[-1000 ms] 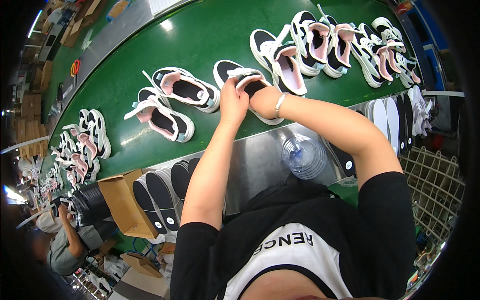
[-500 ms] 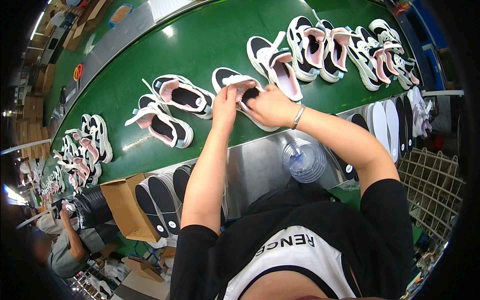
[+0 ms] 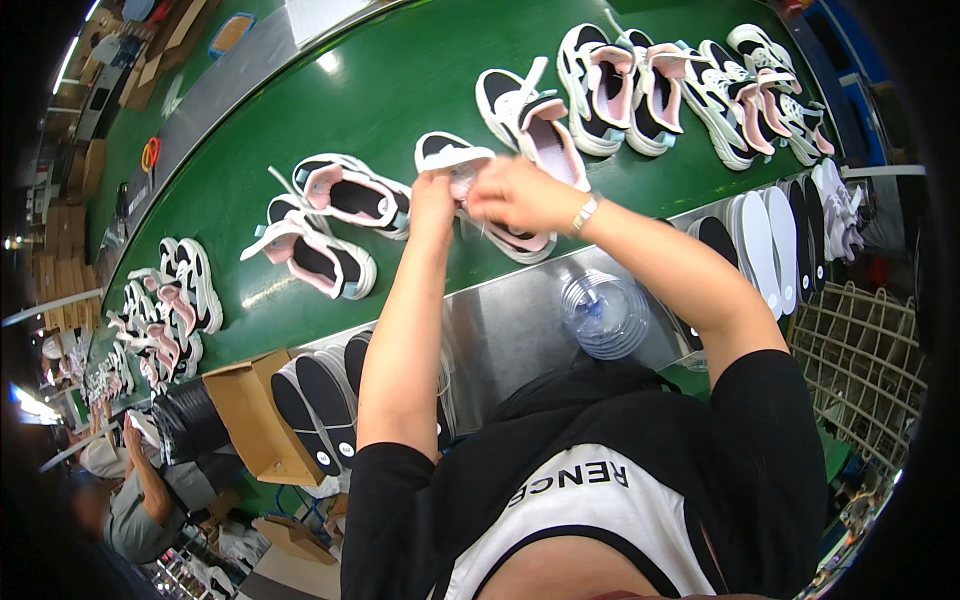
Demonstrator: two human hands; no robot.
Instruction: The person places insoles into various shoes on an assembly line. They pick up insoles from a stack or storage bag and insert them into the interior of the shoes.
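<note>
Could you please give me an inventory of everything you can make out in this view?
Handled shoe: one, white, black and pink, under the hands
Other shoes: over ten, same colours, left and right
Table: one, green, beneath the shoes
Insoles: many, black or white, along the near edge
Open box: one, brown, lower left
Plastic container: one, clear, before the body
Scissors: one, orange, upper left
Wire rack: one, greyish, right
Co-worker: at least one, grey top, lower left
Wristband: one, silvery, right wrist
Left hand: one, bare, gripping the shoe's tongue
Right hand: one, bare, blurred, over the shoe
</note>
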